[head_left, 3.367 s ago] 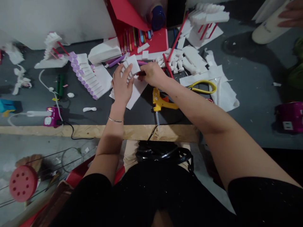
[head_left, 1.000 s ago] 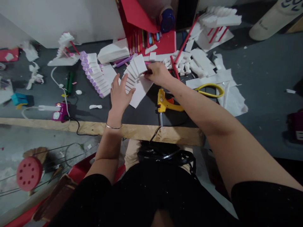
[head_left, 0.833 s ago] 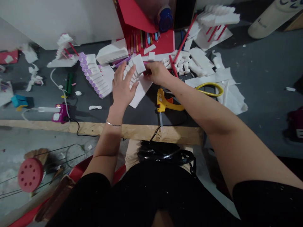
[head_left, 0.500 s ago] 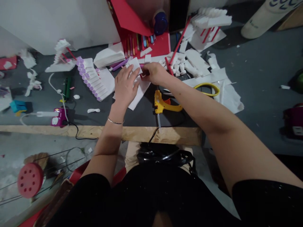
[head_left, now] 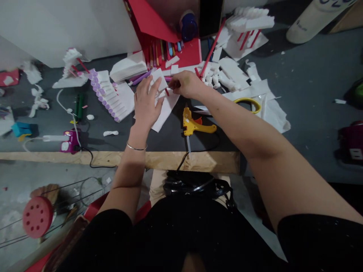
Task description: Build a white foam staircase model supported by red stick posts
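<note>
My left hand (head_left: 147, 100) has its fingers round a small white foam square (head_left: 159, 80), held over a white sheet (head_left: 166, 113). A short red stick (head_left: 167, 91) shows just under the square's right edge. Close on the right, my right hand (head_left: 185, 84) has its fingertips curled together; what they hold, if anything, is hidden. Below it a yellow glue gun (head_left: 195, 124) lies on the dark table, with yellow-handled scissors (head_left: 252, 102) partly under my right forearm.
A white stepped model with purple discs (head_left: 106, 96) stands to the left. White scraps (head_left: 232, 73) and another model on red sticks (head_left: 251, 24) are at the back right. A purple adapter (head_left: 69, 141) sits at the left, a pale bottle (head_left: 309, 26) at the top right.
My right hand has drawn slightly away from the white square, and the red stick beneath it now shows more clearly. The whole view has shifted a little.
</note>
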A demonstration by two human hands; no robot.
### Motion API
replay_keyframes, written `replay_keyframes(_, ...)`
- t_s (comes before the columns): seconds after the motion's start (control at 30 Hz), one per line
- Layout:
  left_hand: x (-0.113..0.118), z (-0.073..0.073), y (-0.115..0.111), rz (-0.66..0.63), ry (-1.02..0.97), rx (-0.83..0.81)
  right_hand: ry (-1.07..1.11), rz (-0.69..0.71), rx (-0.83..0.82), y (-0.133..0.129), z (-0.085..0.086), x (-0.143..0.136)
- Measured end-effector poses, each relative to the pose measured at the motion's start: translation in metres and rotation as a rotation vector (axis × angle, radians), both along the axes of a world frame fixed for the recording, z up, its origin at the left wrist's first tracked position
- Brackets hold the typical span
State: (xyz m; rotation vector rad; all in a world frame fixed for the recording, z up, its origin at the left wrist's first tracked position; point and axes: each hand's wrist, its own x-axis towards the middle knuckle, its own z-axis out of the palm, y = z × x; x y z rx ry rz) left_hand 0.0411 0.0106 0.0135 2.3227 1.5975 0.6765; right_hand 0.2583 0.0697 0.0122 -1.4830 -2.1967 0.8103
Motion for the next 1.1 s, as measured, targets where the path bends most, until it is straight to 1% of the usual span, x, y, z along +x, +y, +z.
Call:
replay_keyframes(0.1, -0.005, 0.009, -0.023, 0.054, -0.025, 0.059, -0.126, 0.024, -0.002, -0.002, 0.007, 0.004)
replay_keyframes(0.17, -0.004, 0.011, -0.047, 0.103, 0.036, 0.073, -0.206, 0.043, 0.003, -0.004, 0.008, 0.006)
replay_keyframes(0.2, -0.003, 0.010, -0.060, 0.113, 0.099, 0.067, -0.240, 0.064, 0.008, -0.005, 0.008, 0.006)
replay_keyframes(0.3, 0.005, 0.007, -0.094, 0.029, 0.316, -0.022, -0.323, 0.146, 0.023, -0.010, 0.009, 0.006)
replay_keyframes(0.4, 0.008, 0.004, -0.113, -0.004, 0.441, -0.104, -0.349, 0.178, 0.014, -0.018, 0.012, 0.005)
replay_keyframes(0.5, 0.002, 0.005, -0.122, 0.000, 0.469, -0.132, -0.350, 0.169, 0.013, -0.027, 0.013, 0.004)
replay_keyframes(0.63, -0.005, 0.007, -0.131, -0.014, 0.441, -0.144, -0.270, 0.158, 0.007, -0.036, 0.010, 0.010)
replay_keyframes(0.83, 0.001, 0.005, -0.138, 0.029, 0.361, -0.141, -0.105, 0.105, 0.060, -0.038, 0.002, 0.020)
replay_keyframes(0.97, 0.004, 0.002, -0.140, 0.045, 0.351, -0.158, -0.013, 0.094, 0.068, -0.035, -0.002, 0.014)
replay_keyframes(1.1, 0.004, -0.001, -0.141, 0.044, 0.340, -0.161, -0.039, 0.102, 0.075, -0.032, -0.002, 0.000)
